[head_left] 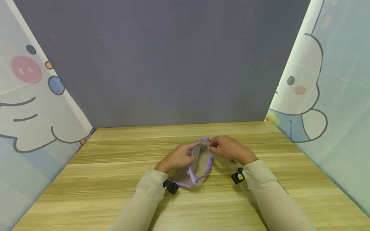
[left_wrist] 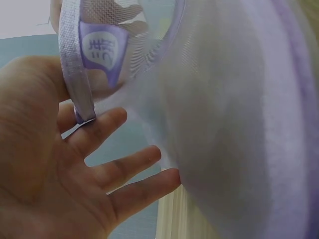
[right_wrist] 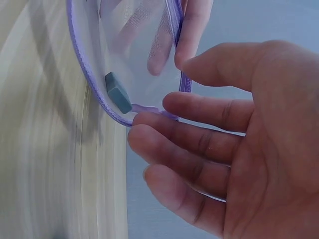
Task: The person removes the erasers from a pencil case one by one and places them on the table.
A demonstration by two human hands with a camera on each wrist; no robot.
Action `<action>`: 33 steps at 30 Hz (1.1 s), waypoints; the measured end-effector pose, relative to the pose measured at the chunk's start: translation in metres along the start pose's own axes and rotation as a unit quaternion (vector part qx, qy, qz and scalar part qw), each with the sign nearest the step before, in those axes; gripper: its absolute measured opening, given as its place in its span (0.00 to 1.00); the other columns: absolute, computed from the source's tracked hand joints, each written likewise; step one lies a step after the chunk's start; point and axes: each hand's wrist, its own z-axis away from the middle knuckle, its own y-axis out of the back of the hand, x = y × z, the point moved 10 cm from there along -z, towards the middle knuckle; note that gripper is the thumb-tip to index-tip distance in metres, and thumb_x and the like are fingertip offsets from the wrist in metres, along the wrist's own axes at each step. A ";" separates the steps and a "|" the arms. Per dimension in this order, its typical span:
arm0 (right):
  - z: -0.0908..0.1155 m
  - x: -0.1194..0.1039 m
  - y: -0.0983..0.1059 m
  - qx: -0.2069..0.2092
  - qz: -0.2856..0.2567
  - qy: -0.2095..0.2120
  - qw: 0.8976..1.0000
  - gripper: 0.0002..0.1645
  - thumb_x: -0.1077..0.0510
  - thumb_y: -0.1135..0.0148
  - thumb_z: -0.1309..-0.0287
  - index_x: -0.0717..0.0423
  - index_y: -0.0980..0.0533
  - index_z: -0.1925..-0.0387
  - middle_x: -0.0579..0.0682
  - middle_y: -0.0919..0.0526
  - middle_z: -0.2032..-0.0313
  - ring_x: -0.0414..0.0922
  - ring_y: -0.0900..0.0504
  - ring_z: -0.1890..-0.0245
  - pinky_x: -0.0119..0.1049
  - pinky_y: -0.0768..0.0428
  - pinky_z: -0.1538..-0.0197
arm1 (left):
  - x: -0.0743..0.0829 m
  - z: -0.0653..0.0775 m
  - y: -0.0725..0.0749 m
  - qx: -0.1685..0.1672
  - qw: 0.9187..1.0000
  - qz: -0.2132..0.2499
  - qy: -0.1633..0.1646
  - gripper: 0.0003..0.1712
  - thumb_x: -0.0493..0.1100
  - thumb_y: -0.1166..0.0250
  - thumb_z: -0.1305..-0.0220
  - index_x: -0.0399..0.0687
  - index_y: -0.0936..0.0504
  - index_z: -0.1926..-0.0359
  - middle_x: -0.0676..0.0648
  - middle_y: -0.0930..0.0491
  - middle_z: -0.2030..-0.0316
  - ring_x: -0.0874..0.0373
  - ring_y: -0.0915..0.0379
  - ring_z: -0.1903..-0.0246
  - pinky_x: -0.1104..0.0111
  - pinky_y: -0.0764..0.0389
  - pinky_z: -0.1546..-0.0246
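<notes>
A see-through mesh zip pouch (head_left: 202, 163) with purple edging lies gaping on the wooden table. Inside its far end is a small blue-grey block (right_wrist: 118, 93). My left hand (head_left: 180, 156) holds the pouch's left wall at the rim, with the thumb and fingers on either side and several fingers spread. A purple tag (left_wrist: 104, 50) shows on the band by the left thumb. At the far right end of the rim is my right hand (head_left: 226, 147), its fingers loosely bent, with a gap between thumb and index finger and nothing visible in them.
A small dark and orange item (head_left: 234, 160), too small to identify, is partly covered by the right wrist. The wooden table (head_left: 115, 160) meets a grey panel (head_left: 179, 64) at the back. Curtains with cartoon prints (head_left: 306, 80) hang at both sides.
</notes>
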 end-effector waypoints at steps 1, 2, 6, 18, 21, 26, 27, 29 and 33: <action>0.000 0.000 0.000 0.000 -0.001 0.001 1.000 0.12 0.54 0.42 0.30 0.55 0.16 0.57 0.43 0.15 0.62 0.40 0.18 0.62 0.44 0.20 0.55 | 0.000 0.000 -0.001 -0.003 1.000 0.003 0.001 0.39 0.40 0.38 0.33 0.57 0.38 0.23 0.48 0.35 0.29 0.59 0.29 0.72 0.67 0.26 0.74; 0.001 0.000 0.000 0.000 -0.002 -0.001 1.000 0.12 0.54 0.42 0.30 0.55 0.16 0.56 0.44 0.15 0.62 0.41 0.18 0.62 0.45 0.19 0.55 | -0.001 0.000 -0.001 -0.006 1.000 0.006 0.001 0.39 0.40 0.39 0.33 0.58 0.38 0.23 0.48 0.34 0.29 0.61 0.33 0.77 0.68 0.28 0.77; 0.000 0.000 -0.001 -0.002 -0.005 -0.002 1.000 0.14 0.54 0.42 0.30 0.57 0.16 0.53 0.46 0.14 0.60 0.42 0.17 0.61 0.46 0.19 0.54 | -0.002 0.001 -0.004 -0.020 1.000 0.021 0.004 0.40 0.39 0.40 0.33 0.63 0.40 0.23 0.47 0.34 0.29 0.65 0.46 0.89 0.72 0.35 0.86; -0.002 -0.003 -0.007 -0.002 0.010 -0.011 1.000 0.24 0.51 0.42 0.31 0.61 0.21 0.41 0.50 0.14 0.56 0.47 0.16 0.56 0.48 0.19 0.51 | 0.003 0.002 -0.002 -0.018 1.000 -0.001 -0.004 0.43 0.34 0.39 0.35 0.67 0.39 0.23 0.45 0.33 0.30 0.65 0.47 0.87 0.71 0.33 0.83; -0.003 -0.003 -0.010 -0.009 0.019 -0.019 1.000 0.26 0.50 0.42 0.31 0.62 0.23 0.39 0.51 0.13 0.57 0.46 0.15 0.58 0.47 0.18 0.52 | 0.007 0.002 -0.003 -0.020 1.000 -0.013 -0.016 0.46 0.30 0.40 0.38 0.67 0.40 0.23 0.47 0.32 0.31 0.65 0.47 0.86 0.72 0.34 0.83; -0.005 -0.003 -0.017 -0.007 0.039 -0.033 0.999 0.28 0.49 0.41 0.33 0.61 0.24 0.38 0.50 0.12 0.58 0.47 0.14 0.60 0.48 0.18 0.53 | 0.012 0.003 -0.004 -0.024 0.999 -0.013 -0.024 0.48 0.27 0.42 0.39 0.66 0.41 0.23 0.47 0.33 0.30 0.66 0.48 0.88 0.73 0.36 0.85; -0.005 -0.002 -0.018 -0.005 0.043 -0.038 0.998 0.28 0.48 0.41 0.32 0.60 0.24 0.37 0.49 0.12 0.58 0.47 0.14 0.59 0.49 0.18 0.53 | 0.012 0.003 -0.004 -0.023 0.999 -0.012 -0.024 0.47 0.27 0.42 0.39 0.66 0.40 0.23 0.48 0.34 0.29 0.66 0.48 0.88 0.73 0.35 0.84; -0.005 0.001 -0.020 -0.005 0.049 -0.050 0.998 0.28 0.47 0.41 0.32 0.57 0.24 0.36 0.48 0.12 0.58 0.48 0.14 0.58 0.50 0.18 0.52 | 0.014 0.004 -0.004 -0.021 0.999 -0.009 -0.028 0.46 0.28 0.42 0.38 0.67 0.39 0.24 0.50 0.35 0.28 0.65 0.48 0.88 0.72 0.33 0.83; -0.005 0.006 -0.023 -0.004 0.058 -0.069 0.996 0.28 0.46 0.41 0.33 0.54 0.25 0.37 0.48 0.12 0.57 0.49 0.14 0.56 0.51 0.18 0.52 | 0.016 0.003 -0.005 -0.015 0.999 -0.005 -0.042 0.43 0.29 0.44 0.37 0.67 0.36 0.25 0.53 0.36 0.28 0.65 0.48 0.88 0.71 0.30 0.80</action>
